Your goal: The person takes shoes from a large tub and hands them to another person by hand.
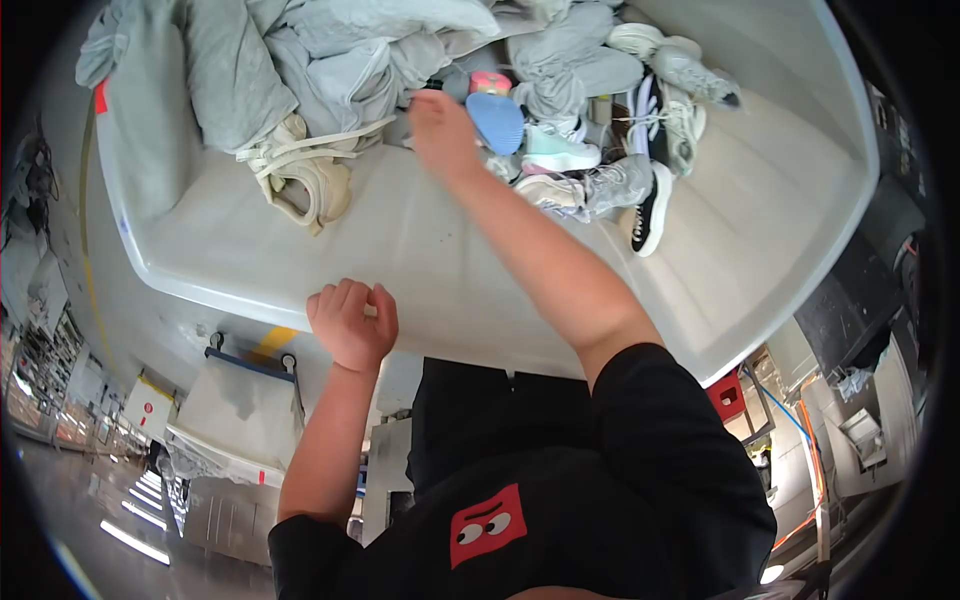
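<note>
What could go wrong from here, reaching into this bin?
Snag: the beige shoe's loose laces trail near the right hand and might catch.
Shift: shoes lie heaped together, so moving the blue ribbed item could disturb its neighbours.
Slide: bunched grey fabric might slump onto the shoes.

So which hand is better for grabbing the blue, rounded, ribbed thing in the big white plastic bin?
Probably the right hand: it's close beside the blue ribbed thing, while the left hand is back by the white bin's near rim.
</note>
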Demonstrator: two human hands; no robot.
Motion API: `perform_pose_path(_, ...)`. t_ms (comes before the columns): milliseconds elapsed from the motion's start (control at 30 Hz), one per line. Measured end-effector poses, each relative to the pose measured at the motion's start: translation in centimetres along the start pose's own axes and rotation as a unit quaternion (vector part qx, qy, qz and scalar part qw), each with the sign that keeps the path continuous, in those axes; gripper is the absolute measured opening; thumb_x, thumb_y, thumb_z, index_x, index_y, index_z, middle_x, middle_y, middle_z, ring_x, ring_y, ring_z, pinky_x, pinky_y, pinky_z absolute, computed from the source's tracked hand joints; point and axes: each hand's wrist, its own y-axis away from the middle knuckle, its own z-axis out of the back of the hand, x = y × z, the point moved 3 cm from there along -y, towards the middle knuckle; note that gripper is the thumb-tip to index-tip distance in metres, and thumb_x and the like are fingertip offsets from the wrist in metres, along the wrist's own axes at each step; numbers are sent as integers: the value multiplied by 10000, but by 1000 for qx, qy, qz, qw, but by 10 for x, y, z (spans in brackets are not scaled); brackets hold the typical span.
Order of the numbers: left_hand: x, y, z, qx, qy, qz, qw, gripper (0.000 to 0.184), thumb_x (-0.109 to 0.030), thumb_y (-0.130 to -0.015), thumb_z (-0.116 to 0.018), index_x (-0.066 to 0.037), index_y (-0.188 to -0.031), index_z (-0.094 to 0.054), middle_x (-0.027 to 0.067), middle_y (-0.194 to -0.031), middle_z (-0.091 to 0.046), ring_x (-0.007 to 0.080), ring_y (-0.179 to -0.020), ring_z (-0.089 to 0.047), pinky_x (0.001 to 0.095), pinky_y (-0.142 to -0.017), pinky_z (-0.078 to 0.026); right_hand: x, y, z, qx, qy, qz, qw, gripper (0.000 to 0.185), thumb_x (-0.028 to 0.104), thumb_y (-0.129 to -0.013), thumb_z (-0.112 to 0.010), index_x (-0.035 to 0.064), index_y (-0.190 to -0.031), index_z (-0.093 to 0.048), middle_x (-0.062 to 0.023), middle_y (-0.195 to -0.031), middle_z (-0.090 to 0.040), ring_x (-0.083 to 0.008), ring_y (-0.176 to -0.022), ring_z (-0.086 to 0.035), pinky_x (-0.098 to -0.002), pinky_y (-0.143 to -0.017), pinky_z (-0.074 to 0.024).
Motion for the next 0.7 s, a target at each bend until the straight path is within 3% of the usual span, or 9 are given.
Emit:
perform_pose_path(100, 0, -4, -5, 39, 7, 14, 999, 199, -45, -776, -638, -103, -661, -486, 55, -633, -497, 289, -581, -457, 400, -615, -314, -126, -45, -4, 70, 266, -93, 957, 380, 173, -874, -623, -28, -1196, -643, -201, -1149, -678, -339, -1090, -652, -436, -944, -517)
perform_pose_path(200, 8, -4, -14, 37, 25, 7, 999, 159, -60, -717, -632, -122, -649, -502, 25, -626, -491, 248, -554, -424, 379, -598, -292, -212, -95, -44, 224, 436, -121, 863, 468, 225, -858, -618, -15, -1260, -636, -208, -1295, -619, -342, -1224, -579, -416, -1060, -447)
perform_pose_path(300, 13, 0, -18, 75, 30, 14, 997, 104, -118, -747, -594, -126, -670, -526, 4, -668, -565, 215, -577, -457, 360, -623, -315, -329, -143, -92, 218, 605, 176, 745, 537, 315, -835, -618, -7, -1263, -647, -214, -1344, -590, -352, -1272, -544, -413, -1107, -392)
perform_pose_path(367, 14, 0, -19, 105, 27, 25, 994, 117, -158, -773, -581, -132, -674, -526, -10, -692, -596, 200, -609, -477, 351, -654, -337, -360, -165, -97, 184, 535, 194, 802, 552, 356, -822, -604, 26, -1260, -664, -195, -1342, -597, -328, -1253, -563, -433, -1112, -366)
perform_pose_path(433, 16, 2, -21, 112, 17, 19, 993, 132, -180, -791, -573, -135, -675, -528, -16, -703, -611, 197, -640, -485, 350, -691, -353, -355, -169, -98, 232, 516, 124, 815, 587, 409, -807, -612, 50, -1267, -671, -177, -1339, -606, -308, -1245, -576, -454, -1110, -353)
perform_pose_path(500, 15, 3, -18, 122, 21, 21, 992, 145, -193, -810, -566, -135, -681, -535, -17, -704, -616, 197, -680, -480, 352, -733, -363, -309, -161, -80, 355, 544, -27, 760, 642, 476, -791, -641, 65, -1283, -668, -161, -1335, -617, -293, -1247, -583, -477, -1101, -352)
perform_pose_path(600, 16, 2, -18, 110, 15, 18, 994, 141, -195, -810, -565, -131, -688, -540, -15, -703, -616, 199, -659, -480, 349, -717, -362, -280, -166, -48, 279, 464, -20, 840, 740, 611, -707, -724, 206, -1323, -655, -78, -1329, -666, -287, -1269, -585, -442, -1030, -458)
perform_pose_path(633, 16, 1, -18, 95, 33, 14, 995, 117, -168, -783, -583, -123, -683, -540, -3, -696, -601, 211, -626, -476, 346, -694, -355, -249, -164, -23, 249, 406, -40, 878, 650, 620, -696, -762, 141, -1136, -752, -123, -1239, -706, -297, -1167, -652, -411, -952, -503)
perform_pose_path(700, 16, 0, -16, 75, 31, 8, 997, 104, -143, -756, -598, -118, -676, -537, 8, -691, -590, 219, -607, -474, 347, -675, -346, -259, -174, -2, 278, 382, -212, 855, 591, 570, -717, -767, 95, -1066, -776, -148, -1113, -733, -309, -1095, -678, -405, -887, -518)
